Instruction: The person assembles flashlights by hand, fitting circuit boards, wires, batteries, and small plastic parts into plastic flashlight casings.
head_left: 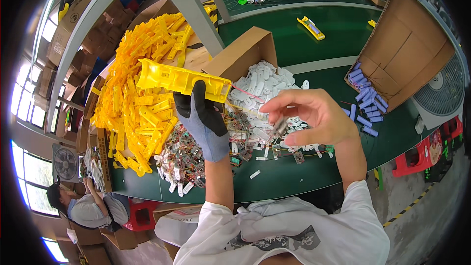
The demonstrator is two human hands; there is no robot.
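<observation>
My left hand [202, 118], in a grey-blue glove with black fingers, grips a yellow plastic half-shell [181, 79] with its hollow side showing. Opposite it, my bare right hand [319, 120] is curled around a small metallic wired part [280, 125], blurred by motion. Thin red and yellowish wires run between the shell's right end and the right fingers. Under the hands lie a tangle of small wired circuit boards [181, 154] and a heap of white plastic pieces [257, 81]. How the right fingers pinch the part is partly hidden.
Left, a big pile of yellow shells [147, 44]. Beyond the white pieces stands an open cardboard carton [245, 54]; to the right, purple-blue cylindrical cells [365, 98] spill from a tipped box [409, 44]. A filled yellow shell [311, 28] lies on the green belt [274, 32]. A grey post [191, 10] rises nearby.
</observation>
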